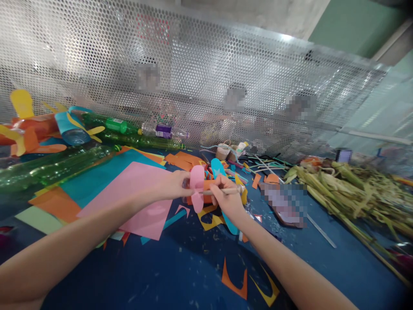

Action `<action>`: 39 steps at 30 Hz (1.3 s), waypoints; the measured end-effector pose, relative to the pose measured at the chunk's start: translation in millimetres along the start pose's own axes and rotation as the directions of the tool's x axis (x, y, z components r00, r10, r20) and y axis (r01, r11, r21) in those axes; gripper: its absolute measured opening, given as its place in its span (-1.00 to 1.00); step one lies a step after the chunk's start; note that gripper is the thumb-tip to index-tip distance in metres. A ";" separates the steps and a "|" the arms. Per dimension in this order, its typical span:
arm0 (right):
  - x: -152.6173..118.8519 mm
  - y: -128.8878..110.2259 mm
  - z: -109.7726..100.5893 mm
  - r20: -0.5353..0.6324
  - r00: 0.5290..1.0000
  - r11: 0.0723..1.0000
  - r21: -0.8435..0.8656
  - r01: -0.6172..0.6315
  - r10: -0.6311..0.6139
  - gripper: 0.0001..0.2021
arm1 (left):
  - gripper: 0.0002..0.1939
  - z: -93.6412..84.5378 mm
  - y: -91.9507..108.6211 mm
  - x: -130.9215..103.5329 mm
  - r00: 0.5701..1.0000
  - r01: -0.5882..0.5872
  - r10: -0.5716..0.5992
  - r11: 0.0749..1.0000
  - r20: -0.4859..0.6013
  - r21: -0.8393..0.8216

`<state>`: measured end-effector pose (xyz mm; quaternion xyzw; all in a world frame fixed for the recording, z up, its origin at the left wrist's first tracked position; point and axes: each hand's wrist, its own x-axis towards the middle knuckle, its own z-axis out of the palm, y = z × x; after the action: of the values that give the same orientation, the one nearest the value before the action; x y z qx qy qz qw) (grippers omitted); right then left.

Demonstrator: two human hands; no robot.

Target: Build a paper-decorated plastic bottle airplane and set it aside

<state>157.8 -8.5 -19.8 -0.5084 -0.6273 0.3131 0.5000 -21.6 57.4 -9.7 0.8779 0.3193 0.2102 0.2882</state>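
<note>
A small plastic bottle wrapped in orange paper (208, 186) lies sideways between my hands, above the blue table. My left hand (176, 184) is closed around its left end, close to a pink paper piece with rounded lobes (197, 174). My right hand (227, 202) pinches a slim, pale pen-like stick (230, 190), its tip pointing left toward the pink piece. A long blue paper strip with rounded ends (229, 221) crosses the bottle behind my right fingers. Yellow paper (244, 196) shows at the bottle's right end. My fingers hide part of the bottle.
Coloured paper sheets (129, 193) lie at left, with green bottles (58, 168) and paper-decorated bottles behind them. Paper scraps (235, 280) lie in front. A blurred-out flat object (284, 206) and dry plant stalks (348, 193) are at right. A perforated metal screen (193, 64) stands behind.
</note>
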 end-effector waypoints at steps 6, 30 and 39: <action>-0.5 1.6 1.6 0.020 1.000 1.000 -0.014 0.007 -0.007 -0.78 | -0.73 -0.1 1.7 -0.6 1.000 -0.020 0.020 0.999 0.003 -0.041; -1.1 3.7 1.8 0.017 1.000 1.000 -0.012 -0.007 0.007 -0.81 | -0.79 0.7 1.2 -0.8 1.000 -0.012 0.012 0.998 -0.001 -0.057; 0.5 6.0 1.3 0.006 1.000 1.000 -0.020 0.000 0.000 -0.80 | -0.77 -0.9 2.4 -1.1 1.000 -0.013 0.014 0.998 0.017 -0.068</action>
<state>158.5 -6.1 -25.4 -0.5126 -0.6318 0.3083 0.4931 -21.8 55.4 -7.7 0.8717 0.3033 0.2151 0.3193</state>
